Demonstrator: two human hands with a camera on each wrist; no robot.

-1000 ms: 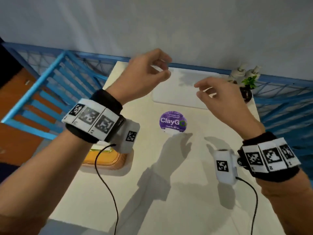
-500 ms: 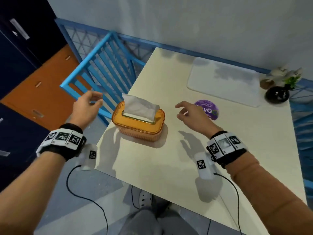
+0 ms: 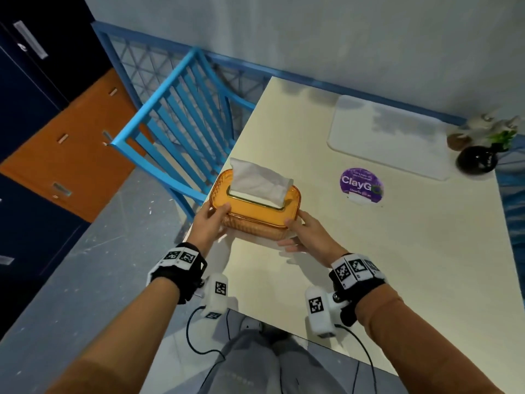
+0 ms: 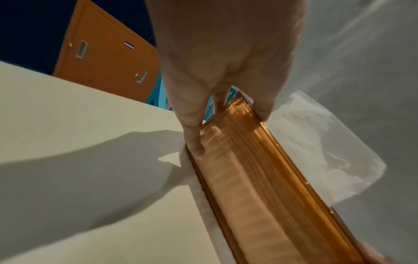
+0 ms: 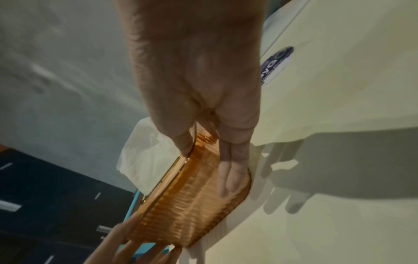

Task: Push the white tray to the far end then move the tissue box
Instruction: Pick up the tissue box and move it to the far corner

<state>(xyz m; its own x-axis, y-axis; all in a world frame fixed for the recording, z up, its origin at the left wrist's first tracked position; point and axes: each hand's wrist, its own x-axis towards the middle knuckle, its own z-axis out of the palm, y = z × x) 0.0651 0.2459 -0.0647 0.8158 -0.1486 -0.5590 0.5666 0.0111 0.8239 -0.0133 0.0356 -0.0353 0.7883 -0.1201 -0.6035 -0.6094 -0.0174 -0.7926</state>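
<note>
An orange translucent tissue box (image 3: 255, 214) with a white tissue sticking up stands near the left edge of the cream table (image 3: 397, 265). My left hand (image 3: 211, 220) grips its left end, thumb on the top rim and fingers along the side wall. My right hand (image 3: 304, 231) grips the right end the same way. The left wrist view shows my left hand (image 4: 228, 132) on the tissue box (image 4: 248, 178), and the right wrist view shows my right hand (image 5: 207, 167) on the tissue box (image 5: 185, 210). The white tray (image 3: 383, 135) lies flat at the far end by the wall. Whether the box is off the table I cannot tell.
A round purple ClayGo label (image 3: 361, 183) lies between box and tray. A black vase with a plant (image 3: 477, 159) stands at the far right corner. A blue slatted chair (image 3: 176, 120) stands left of the table, with orange and dark lockers (image 3: 71, 137) beyond.
Both hands came back from the tray at the far end. Half a second ago they hovered apart on either side of the tissue box; now each grips one end.
</note>
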